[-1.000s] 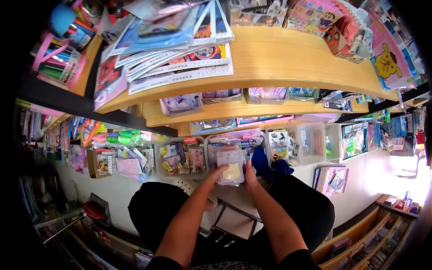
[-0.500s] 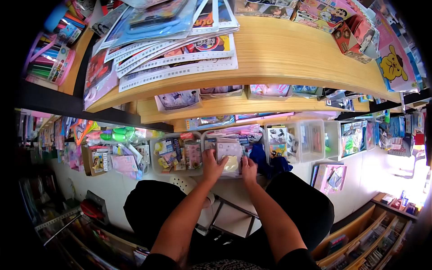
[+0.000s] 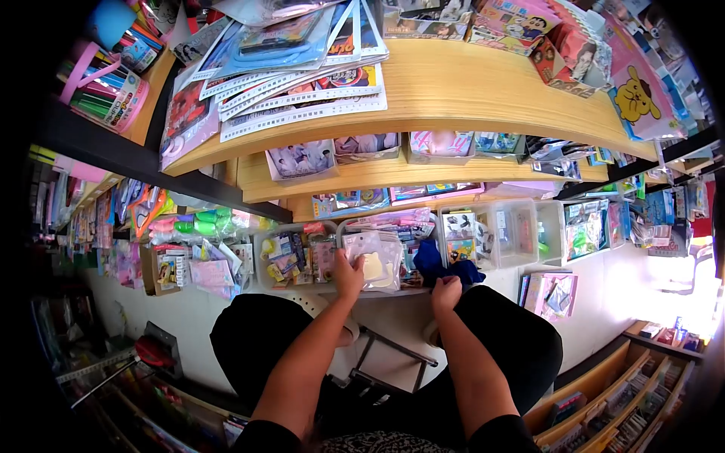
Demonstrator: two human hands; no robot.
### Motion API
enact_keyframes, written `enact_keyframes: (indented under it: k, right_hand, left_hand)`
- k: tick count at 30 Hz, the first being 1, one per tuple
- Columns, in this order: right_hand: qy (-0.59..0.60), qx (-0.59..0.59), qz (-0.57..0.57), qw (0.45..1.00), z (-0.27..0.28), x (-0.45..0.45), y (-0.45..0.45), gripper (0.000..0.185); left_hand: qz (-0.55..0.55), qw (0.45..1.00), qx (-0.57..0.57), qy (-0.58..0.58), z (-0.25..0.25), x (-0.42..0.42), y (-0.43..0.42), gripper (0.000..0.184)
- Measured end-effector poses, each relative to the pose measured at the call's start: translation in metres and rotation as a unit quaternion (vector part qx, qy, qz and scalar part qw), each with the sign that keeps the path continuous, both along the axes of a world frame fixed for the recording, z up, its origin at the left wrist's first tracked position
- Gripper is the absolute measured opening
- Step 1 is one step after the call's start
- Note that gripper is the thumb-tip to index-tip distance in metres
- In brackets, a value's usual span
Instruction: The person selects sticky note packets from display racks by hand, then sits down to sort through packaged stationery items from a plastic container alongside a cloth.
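My left hand (image 3: 349, 275) grips the left edge of a flat pale-pink packet (image 3: 387, 260) with a cream-yellow shape on its front. The packet lies over other packaged goods in a clear plastic bin (image 3: 346, 226), tilted towards me. My right hand (image 3: 447, 293) is at the bin's front right, fingers curled closed, just below a bunched dark blue cloth (image 3: 430, 260). Whether those fingers hold the cloth or anything else is hidden.
More clear bins stand alongside, one with small packs (image 3: 283, 257), another with cards (image 3: 461, 226). Wooden shelves (image 3: 453, 83) overhang the bins and carry stacked paper packs (image 3: 302, 106) and small boxes. A pink-edged box (image 3: 555, 294) sits on the floor to the right.
My right hand has left the packet's right side and moved right and towards me, beside the blue cloth. The packet now shows more fully, with my left hand still at its left edge.
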State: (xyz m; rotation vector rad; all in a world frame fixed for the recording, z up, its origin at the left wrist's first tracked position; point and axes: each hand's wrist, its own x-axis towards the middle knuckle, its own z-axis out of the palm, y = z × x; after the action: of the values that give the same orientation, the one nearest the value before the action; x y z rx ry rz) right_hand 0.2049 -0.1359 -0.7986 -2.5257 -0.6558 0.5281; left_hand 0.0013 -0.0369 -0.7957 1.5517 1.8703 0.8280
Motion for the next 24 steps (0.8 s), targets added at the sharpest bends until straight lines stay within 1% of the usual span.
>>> enact_keyframes:
  k: [3, 5, 7, 9, 10, 12, 13, 14, 15, 16, 17, 18, 20, 22, 24]
  right_hand:
    - [-0.012, 0.092, -0.043, 0.995, 0.014, 0.005, 0.007, 0.012]
    - [0.02, 0.119, -0.074, 0.99, 0.024, 0.01, 0.012, 0.008]
    - [0.042, 0.16, -0.085, 0.983, 0.034, 0.016, 0.015, 0.005]
    - [0.053, 0.214, -0.078, 0.972, 0.044, 0.023, 0.018, 0.003]
    - [0.087, 0.238, -0.082, 0.964, 0.051, 0.027, 0.02, 0.003]
    - [0.151, 0.285, -0.087, 0.943, 0.067, 0.037, 0.024, 0.004]
    - [0.217, 0.301, -0.091, 0.924, 0.114, 0.031, 0.027, 0.003]
    - [0.265, 0.317, -0.095, 0.906, 0.137, 0.033, 0.025, 0.004]
    - [0.312, 0.332, -0.096, 0.885, 0.156, 0.037, 0.023, 0.005]
    - [0.36, 0.345, -0.096, 0.861, 0.179, 0.037, 0.022, 0.007]
    - [0.41, 0.342, -0.086, 0.841, 0.224, 0.031, 0.015, 0.011]
    - [0.44, 0.358, -0.066, 0.821, 0.239, 0.038, 0.008, 0.012]
    - [0.584, 0.346, -0.048, 0.733, 0.279, 0.051, -0.013, 0.013]
    - [0.64, 0.397, -0.004, 0.658, 0.334, 0.061, -0.038, 0.014]
    - [0.656, 0.508, 0.052, 0.557, 0.392, 0.06, -0.065, 0.016]
  left_hand:
    - [-0.009, 1.0, 0.027, 0.002, 0.007, -0.004, 0.002, 0.033]
    - [-0.014, 0.999, 0.036, 0.009, 0.017, -0.005, 0.001, 0.031]
    - [-0.02, 0.999, 0.035, 0.022, 0.042, -0.003, -0.001, 0.03]
    - [-0.022, 1.0, -0.01, 0.018, 0.052, -0.004, -0.005, 0.034]
    - [-0.024, 0.999, -0.032, 0.015, 0.058, -0.006, -0.005, 0.036]
    - [-0.026, 0.999, -0.023, -0.009, 0.079, -0.005, -0.009, 0.032]
    - [-0.028, 0.999, -0.018, -0.021, 0.091, -0.006, -0.009, 0.031]
    - [-0.028, 0.995, -0.03, -0.095, 0.084, -0.008, -0.008, 0.031]
    - [-0.029, 0.985, -0.042, -0.168, 0.065, -0.011, -0.005, 0.032]
    - [-0.031, 0.969, -0.053, -0.239, 0.059, -0.014, -0.002, 0.032]
    - [-0.028, 0.965, -0.092, -0.244, 0.088, -0.014, -0.005, 0.032]
    - [-0.031, 0.953, -0.098, -0.283, 0.103, -0.014, -0.007, 0.031]
    - [-0.04, 0.926, -0.112, -0.359, 0.126, -0.015, -0.012, 0.03]
    - [-0.037, 0.9, -0.126, -0.416, 0.147, -0.018, -0.019, 0.029]
    - [-0.032, 0.866, -0.145, -0.477, 0.163, -0.02, -0.027, 0.029]
